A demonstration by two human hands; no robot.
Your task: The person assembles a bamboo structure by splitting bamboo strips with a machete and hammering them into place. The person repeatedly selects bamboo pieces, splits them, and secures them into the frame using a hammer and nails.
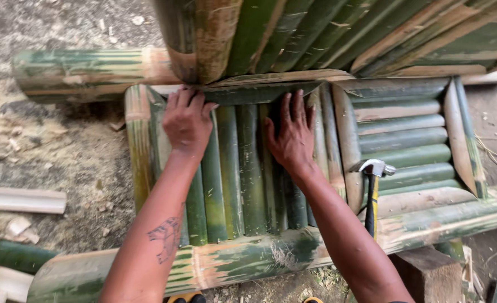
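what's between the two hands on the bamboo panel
In the head view, upright green bamboo slats fill the stretch between the left hand and the right hand; nothing else lies there.

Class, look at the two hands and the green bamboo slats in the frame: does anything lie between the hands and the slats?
Nothing visible does. The left hand and right hand both rest flat, directly on the bamboo slats. The hammer lies off to the right, clear of both hands.
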